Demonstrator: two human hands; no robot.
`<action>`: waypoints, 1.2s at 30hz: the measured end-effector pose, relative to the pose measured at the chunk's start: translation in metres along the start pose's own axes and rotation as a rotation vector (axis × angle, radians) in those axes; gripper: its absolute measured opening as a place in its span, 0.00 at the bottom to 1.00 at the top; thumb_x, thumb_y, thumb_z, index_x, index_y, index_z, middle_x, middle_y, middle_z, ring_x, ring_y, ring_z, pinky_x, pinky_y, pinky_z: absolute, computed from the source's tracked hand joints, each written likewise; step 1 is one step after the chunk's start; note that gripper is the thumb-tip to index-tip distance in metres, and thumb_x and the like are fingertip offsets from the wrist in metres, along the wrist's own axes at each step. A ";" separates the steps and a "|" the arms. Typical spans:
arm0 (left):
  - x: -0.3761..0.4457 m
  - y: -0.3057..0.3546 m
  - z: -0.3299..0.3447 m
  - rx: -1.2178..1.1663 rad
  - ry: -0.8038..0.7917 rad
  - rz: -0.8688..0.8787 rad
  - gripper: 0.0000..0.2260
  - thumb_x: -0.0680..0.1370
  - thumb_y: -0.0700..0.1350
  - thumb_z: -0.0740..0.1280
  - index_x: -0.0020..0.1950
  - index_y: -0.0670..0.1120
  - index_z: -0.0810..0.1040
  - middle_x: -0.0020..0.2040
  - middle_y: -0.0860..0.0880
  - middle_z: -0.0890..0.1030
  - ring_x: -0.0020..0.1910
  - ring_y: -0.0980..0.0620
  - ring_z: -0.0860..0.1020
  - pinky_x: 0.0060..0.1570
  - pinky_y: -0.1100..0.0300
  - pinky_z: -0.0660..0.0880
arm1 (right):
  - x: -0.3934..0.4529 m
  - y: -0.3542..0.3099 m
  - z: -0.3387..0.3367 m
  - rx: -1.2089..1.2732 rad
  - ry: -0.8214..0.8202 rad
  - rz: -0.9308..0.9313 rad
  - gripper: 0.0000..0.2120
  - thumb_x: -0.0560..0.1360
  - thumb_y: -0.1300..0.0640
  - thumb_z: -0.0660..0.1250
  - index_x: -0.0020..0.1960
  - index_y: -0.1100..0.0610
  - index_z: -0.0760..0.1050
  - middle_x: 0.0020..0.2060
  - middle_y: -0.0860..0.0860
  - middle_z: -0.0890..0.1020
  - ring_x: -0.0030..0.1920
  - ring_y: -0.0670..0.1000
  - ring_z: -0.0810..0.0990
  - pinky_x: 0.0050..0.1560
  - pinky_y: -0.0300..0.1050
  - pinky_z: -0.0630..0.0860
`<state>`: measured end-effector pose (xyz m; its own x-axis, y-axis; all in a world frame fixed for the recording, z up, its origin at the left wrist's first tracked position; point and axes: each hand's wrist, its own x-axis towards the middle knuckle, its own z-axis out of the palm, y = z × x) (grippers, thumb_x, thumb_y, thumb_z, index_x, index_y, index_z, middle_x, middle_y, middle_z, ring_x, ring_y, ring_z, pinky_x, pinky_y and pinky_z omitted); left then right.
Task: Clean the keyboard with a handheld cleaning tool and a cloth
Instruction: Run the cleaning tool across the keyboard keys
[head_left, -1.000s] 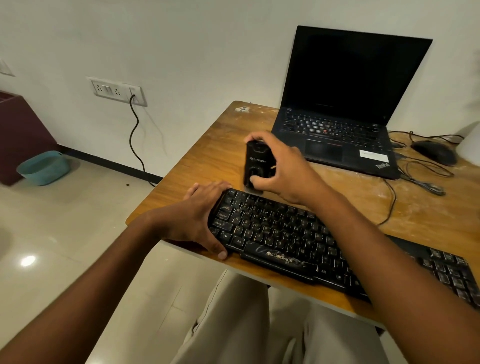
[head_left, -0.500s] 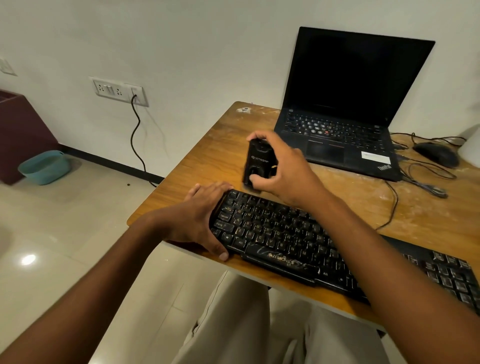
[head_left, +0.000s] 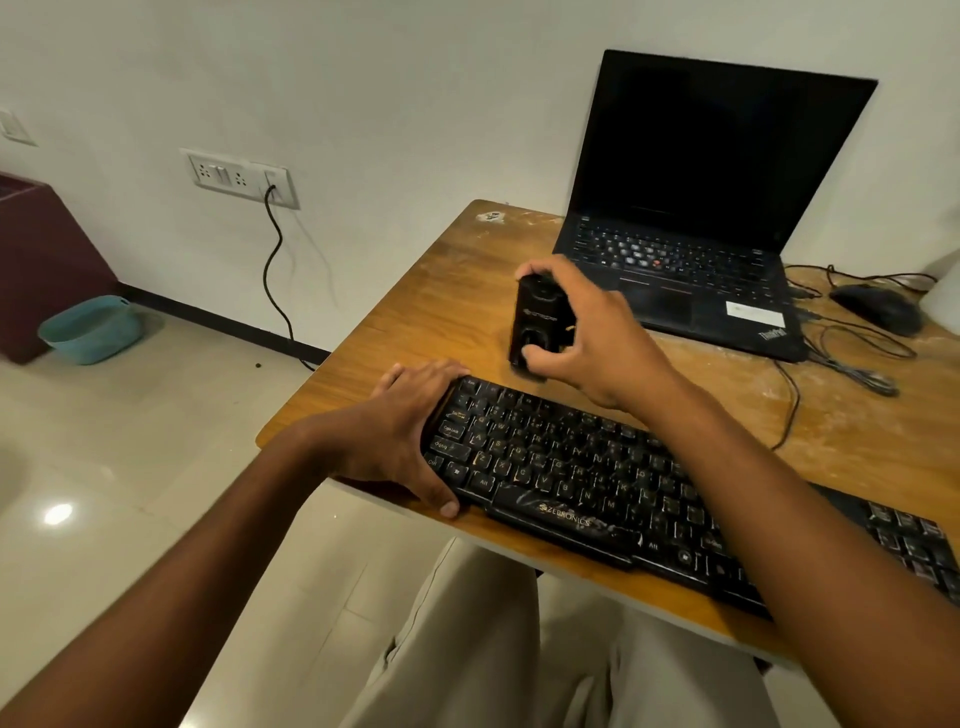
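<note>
Right hand gripping the cleaning tool at 12 o'clock of the keyboard; left hand clamps its 9 o'clock end on the bench.

A white wall carries a socket panel. The tiled floor shines beside a wooden table. A teal basket sits nearby.
</note>
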<state>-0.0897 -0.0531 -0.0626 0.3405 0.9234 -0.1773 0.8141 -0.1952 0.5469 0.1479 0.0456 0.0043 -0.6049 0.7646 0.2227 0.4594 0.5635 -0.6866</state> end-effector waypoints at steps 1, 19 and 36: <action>0.000 0.000 0.000 -0.002 0.001 0.002 0.66 0.56 0.72 0.76 0.83 0.54 0.43 0.83 0.55 0.50 0.77 0.63 0.42 0.75 0.53 0.28 | 0.002 -0.003 0.008 0.063 0.023 -0.009 0.35 0.71 0.63 0.77 0.68 0.38 0.66 0.54 0.50 0.79 0.47 0.48 0.81 0.35 0.40 0.83; 0.002 -0.005 0.002 0.000 -0.006 -0.018 0.66 0.56 0.75 0.76 0.83 0.56 0.43 0.84 0.54 0.50 0.83 0.51 0.42 0.79 0.41 0.32 | -0.017 -0.018 0.004 0.074 0.062 -0.059 0.33 0.73 0.63 0.76 0.68 0.39 0.66 0.55 0.48 0.78 0.46 0.47 0.82 0.34 0.39 0.83; 0.002 -0.006 0.002 -0.012 0.007 0.006 0.64 0.57 0.72 0.78 0.83 0.56 0.45 0.83 0.54 0.53 0.82 0.54 0.45 0.78 0.43 0.31 | -0.010 -0.022 0.014 -0.029 -0.113 -0.061 0.34 0.72 0.63 0.77 0.67 0.38 0.67 0.50 0.48 0.79 0.43 0.48 0.82 0.31 0.40 0.81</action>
<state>-0.0930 -0.0502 -0.0679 0.3416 0.9247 -0.1682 0.8062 -0.1964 0.5581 0.1348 0.0216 0.0078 -0.7006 0.6896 0.1831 0.4376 0.6180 -0.6532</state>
